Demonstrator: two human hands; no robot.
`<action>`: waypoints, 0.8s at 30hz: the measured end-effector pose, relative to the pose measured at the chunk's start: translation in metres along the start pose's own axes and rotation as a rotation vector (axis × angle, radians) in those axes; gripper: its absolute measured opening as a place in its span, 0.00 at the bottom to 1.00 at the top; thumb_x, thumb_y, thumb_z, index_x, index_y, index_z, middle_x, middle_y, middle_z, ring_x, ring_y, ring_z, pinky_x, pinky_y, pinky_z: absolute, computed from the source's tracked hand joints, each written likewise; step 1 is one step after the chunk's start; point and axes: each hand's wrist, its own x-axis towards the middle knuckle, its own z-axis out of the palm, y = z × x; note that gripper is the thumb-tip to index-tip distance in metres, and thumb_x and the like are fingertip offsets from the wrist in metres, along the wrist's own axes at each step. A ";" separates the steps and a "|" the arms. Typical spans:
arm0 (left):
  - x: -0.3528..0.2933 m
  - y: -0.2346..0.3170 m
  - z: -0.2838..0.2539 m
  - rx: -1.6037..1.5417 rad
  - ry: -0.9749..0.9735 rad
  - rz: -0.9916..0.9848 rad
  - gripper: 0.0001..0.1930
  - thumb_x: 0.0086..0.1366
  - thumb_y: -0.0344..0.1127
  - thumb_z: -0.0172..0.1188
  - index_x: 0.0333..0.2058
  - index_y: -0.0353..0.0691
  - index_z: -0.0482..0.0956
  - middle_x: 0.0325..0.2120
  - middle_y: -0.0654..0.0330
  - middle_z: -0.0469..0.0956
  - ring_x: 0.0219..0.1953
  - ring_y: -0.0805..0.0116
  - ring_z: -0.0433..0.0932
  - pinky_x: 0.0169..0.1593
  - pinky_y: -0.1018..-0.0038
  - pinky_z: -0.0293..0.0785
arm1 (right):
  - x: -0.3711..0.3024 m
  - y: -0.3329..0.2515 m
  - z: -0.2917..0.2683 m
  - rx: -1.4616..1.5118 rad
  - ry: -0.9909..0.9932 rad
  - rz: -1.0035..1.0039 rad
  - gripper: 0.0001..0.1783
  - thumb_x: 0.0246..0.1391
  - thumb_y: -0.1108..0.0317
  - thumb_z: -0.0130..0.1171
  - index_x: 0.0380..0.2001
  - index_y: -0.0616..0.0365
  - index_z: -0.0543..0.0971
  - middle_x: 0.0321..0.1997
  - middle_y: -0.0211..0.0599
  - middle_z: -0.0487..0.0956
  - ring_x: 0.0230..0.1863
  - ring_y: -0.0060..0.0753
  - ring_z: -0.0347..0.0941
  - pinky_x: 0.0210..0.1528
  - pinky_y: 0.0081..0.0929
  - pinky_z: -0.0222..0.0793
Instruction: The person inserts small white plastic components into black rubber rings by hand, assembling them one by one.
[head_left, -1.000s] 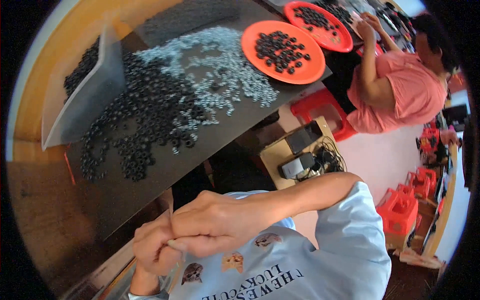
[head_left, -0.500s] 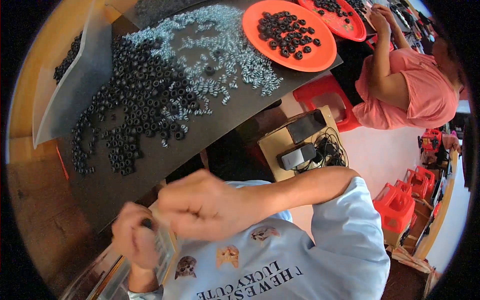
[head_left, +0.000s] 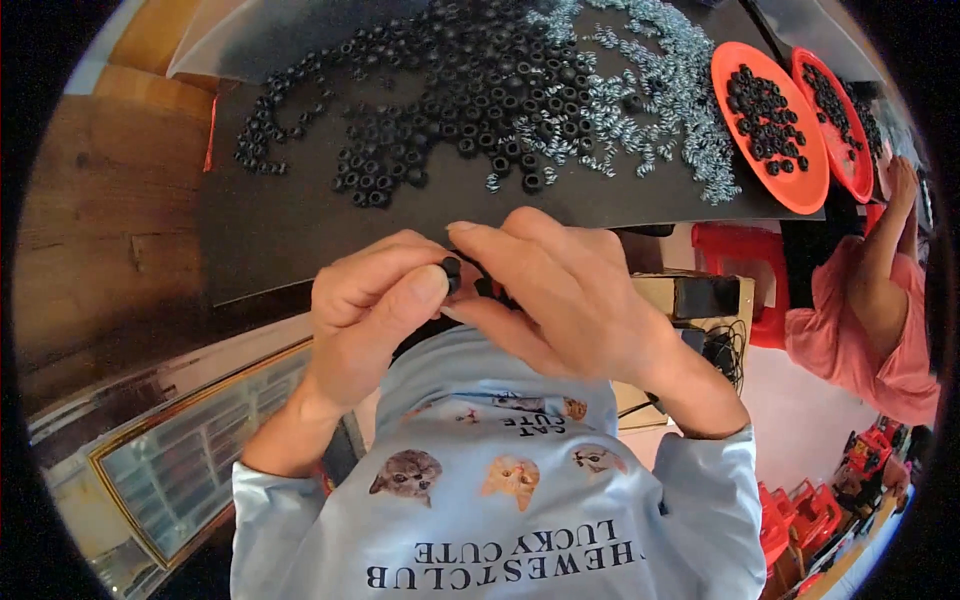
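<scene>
So the left hand [head_left: 365, 305] has a small black piece [head_left: 452, 276] pinched between thumb and fingertips, right in front of the wearer's belly. The right hand [head_left: 575, 290] is up close beside it, fingers stretched and a bit curved, thumb spread off below. There's something dark in the gap behind its fingers, but I honestly can't tell if it's gripping anything or that's just background.

What's changed: half a second ago the hands were lower and off to the left, the right one balled into a fist next to the left. Now they're centred, that fist has loosened, and the piece sits in plain sight in the left fingertips. I'd read that as the hard squeeze being over and the handling of this one piece going on with a lighter touch.

Further out, just past the hands, there's the dark counter [head_left: 265, 235] with a big spread of black rings [head_left: 480, 110], running into a heap of silvery coiled bits [head_left: 690, 120]. Right of those is an orange plate [head_left: 802, 195] with more black pieces, then a red plate [head_left: 858, 182], and a co-worker in pink [head_left: 850, 335] past the counter's end.
</scene>
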 end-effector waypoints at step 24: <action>0.041 -0.006 0.054 0.205 -0.336 -0.004 0.13 0.63 0.36 0.53 0.32 0.29 0.78 0.24 0.56 0.75 0.23 0.72 0.73 0.27 0.78 0.67 | -0.038 0.072 -0.166 -0.737 0.061 0.464 0.22 0.49 0.59 0.62 0.43 0.65 0.76 0.31 0.47 0.76 0.26 0.41 0.72 0.30 0.30 0.68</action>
